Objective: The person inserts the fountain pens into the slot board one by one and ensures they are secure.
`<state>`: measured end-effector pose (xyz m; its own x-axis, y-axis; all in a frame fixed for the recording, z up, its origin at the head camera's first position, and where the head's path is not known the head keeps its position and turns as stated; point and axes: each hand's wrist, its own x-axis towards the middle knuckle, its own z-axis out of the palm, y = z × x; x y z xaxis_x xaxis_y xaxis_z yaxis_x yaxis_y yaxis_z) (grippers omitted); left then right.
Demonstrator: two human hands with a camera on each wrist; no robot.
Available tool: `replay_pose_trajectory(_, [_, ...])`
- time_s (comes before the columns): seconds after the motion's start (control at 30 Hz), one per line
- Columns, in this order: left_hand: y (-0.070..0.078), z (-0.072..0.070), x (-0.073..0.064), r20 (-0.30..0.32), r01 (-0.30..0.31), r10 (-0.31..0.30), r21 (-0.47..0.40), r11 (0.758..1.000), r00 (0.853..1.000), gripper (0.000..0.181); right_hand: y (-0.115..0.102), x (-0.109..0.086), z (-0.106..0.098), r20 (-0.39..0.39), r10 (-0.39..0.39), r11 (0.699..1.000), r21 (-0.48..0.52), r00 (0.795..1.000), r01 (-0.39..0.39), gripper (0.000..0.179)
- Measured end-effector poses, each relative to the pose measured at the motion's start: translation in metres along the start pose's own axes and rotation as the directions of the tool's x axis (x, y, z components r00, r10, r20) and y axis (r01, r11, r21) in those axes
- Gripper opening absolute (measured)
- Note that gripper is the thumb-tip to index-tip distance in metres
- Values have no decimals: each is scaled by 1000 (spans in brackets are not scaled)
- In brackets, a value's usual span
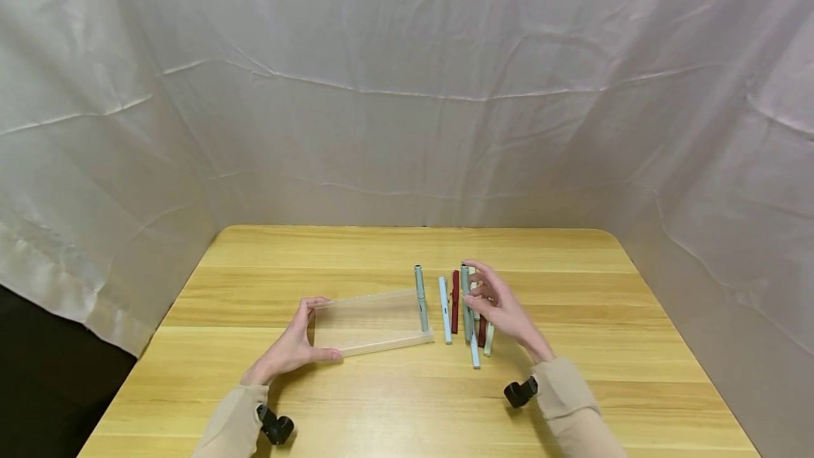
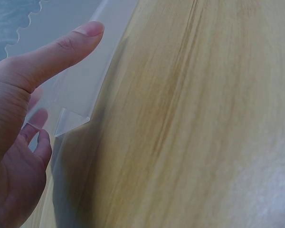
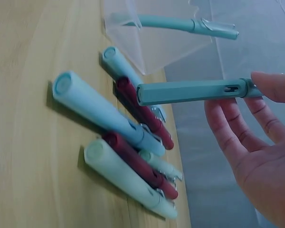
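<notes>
A frosted clear plastic pen tray [image 1: 375, 324] with scalloped edges stands in the middle of the table. My left hand [image 1: 299, 338] grips its left end, thumb along the near wall [image 2: 80, 85] and fingers at the far side. Across the tray's right end lies a grey-green pen [image 1: 421, 299]. Between thumb and fingers, my right hand [image 1: 499, 306] pinches a second grey-green pen [image 3: 190, 91], raised over the loose pens. Below it are light blue pens [image 3: 97, 109], dark red pens [image 3: 137, 159] and pale green pens [image 3: 123, 175], lying close together to the right of the tray.
The pens and tray rest on a wooden table [image 1: 394, 408]. Pale fabric curtains [image 1: 407, 147] surround its back and sides. Each wrist carries a small black camera, one at the left sleeve [image 1: 232, 419] and one at the right sleeve [image 1: 566, 391].
</notes>
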<state>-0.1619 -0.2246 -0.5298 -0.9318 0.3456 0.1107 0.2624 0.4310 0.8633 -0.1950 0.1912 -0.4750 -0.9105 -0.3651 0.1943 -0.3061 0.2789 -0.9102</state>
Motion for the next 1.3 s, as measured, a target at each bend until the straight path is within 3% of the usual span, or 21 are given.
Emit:
replay_pose_trajectory(0.6, [-3, -1, -1, -4, -15, 15, -12, 1000, 1000, 98, -10, 19, 22, -8, -7, 997, 82, 1000, 7, 65])
replay_pose_trajectory(1.3, [-2, -1, -1, -5, -10, 10, -11, 1000, 1000, 98, -16, 35, 43, 6, -68, 995, 68, 998, 67, 62])
